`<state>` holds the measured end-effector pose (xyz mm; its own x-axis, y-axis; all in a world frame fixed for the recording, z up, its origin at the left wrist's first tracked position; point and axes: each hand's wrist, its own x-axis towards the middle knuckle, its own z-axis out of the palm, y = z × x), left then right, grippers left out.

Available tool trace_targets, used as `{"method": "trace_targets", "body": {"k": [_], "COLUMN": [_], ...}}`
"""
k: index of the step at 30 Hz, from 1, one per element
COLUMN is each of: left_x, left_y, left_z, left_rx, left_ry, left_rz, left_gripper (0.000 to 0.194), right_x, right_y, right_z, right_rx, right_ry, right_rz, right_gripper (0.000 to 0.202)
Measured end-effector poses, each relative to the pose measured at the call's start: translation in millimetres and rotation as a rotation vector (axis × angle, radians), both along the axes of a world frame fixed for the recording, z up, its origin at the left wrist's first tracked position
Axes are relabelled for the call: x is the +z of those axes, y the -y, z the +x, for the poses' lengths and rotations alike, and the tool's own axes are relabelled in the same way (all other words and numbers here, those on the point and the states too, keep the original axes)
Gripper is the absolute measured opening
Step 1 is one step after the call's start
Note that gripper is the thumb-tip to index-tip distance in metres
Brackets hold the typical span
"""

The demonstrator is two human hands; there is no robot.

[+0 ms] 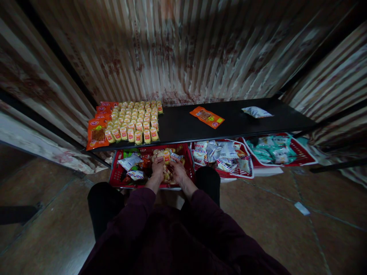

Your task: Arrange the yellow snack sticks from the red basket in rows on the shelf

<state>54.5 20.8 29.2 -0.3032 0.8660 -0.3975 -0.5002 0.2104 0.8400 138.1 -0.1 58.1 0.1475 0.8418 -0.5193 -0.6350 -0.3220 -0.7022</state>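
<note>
Over the left red basket (pixel 116 176), my left hand (pixel 158 168) and my right hand (pixel 178 170) are close together. Between their fingertips is a small yellow wrapped cake (pixel 166 156), which both hands appear to grip. More wrapped snacks lie beneath them in the basket, among them a white-and-blue packet (pixel 130 162). Above, on the black shelf (pixel 174 122), several wrapped cakes (pixel 138 137) stand in tight rows at the left. Orange packets (pixel 98 133) line the shelf's left end.
Another orange packet (pixel 207 117) and a white packet (pixel 257 112) lie apart on the shelf. Below it are a middle basket (pixel 250 162) of white packets and a right basket (pixel 308 157) of teal packets. A curtain (pixel 183 49) hangs behind; black frame bars slope at both sides.
</note>
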Motion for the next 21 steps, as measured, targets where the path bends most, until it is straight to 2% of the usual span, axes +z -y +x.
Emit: {"method": "trace_targets", "body": {"k": [10,16,21], "left_x": [32.0,30.9,32.2], "left_y": [0,0,1], "left_z": [7,9,10], "left_rx": [-0.015,-0.038,-0.052], "left_ry": [-0.177,-0.264,-0.246], "left_rz": [0.013,0.004,0.007], "left_gripper": [0.016,0.012,0.007], "right_x": [9.5,7.9,1.7], "right_y": [-4,-5,-7], "right_z": [-3,-5,-6], "right_rx": [-0.087,-0.114,-0.114], "right_ry": [0.051,0.071,0.168], "right_rz": [0.074,0.167,0.225], "right_gripper": [0.039,0.041,0.039]}}
